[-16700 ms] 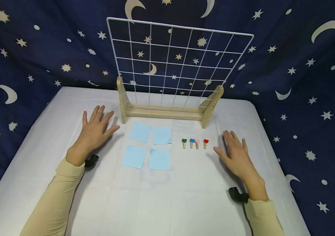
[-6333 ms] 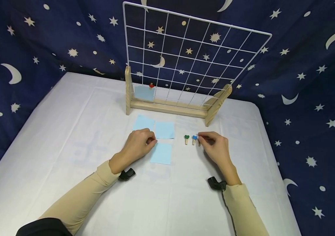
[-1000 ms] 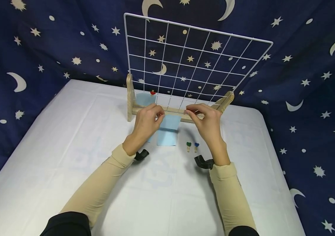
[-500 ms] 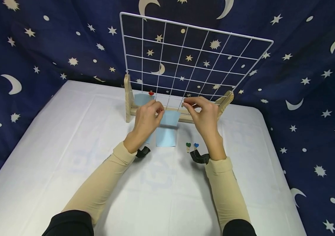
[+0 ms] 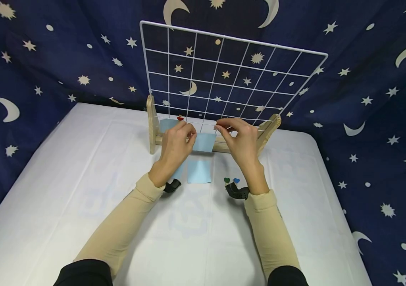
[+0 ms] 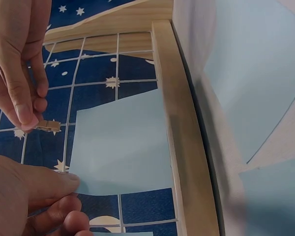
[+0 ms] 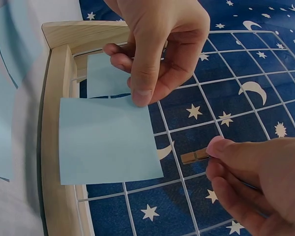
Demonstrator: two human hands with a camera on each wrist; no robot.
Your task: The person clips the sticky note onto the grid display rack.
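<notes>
Left hand (image 5: 175,143) pinches a blue sticky note (image 5: 204,142) at one upper corner, sheet held in front of the lower part of the white wire grid panel (image 5: 230,38); can't tell if it touches the wires. Right hand (image 5: 243,142) pinches a small wooden clothespin (image 7: 195,156), just beside the note and not on it. Hands apart, close to each other. Second blue note (image 5: 167,124) hangs at the panel's lower left, red heart clothespin (image 5: 180,118) at its top edge. Panel sits in a wooden stand (image 5: 268,133). On the white tablecloth (image 5: 174,254): a blue note (image 5: 199,172), another partly hidden by the left hand, plus green heart (image 5: 227,180) and blue heart (image 5: 236,180) clothespins near the right wrist.
</notes>
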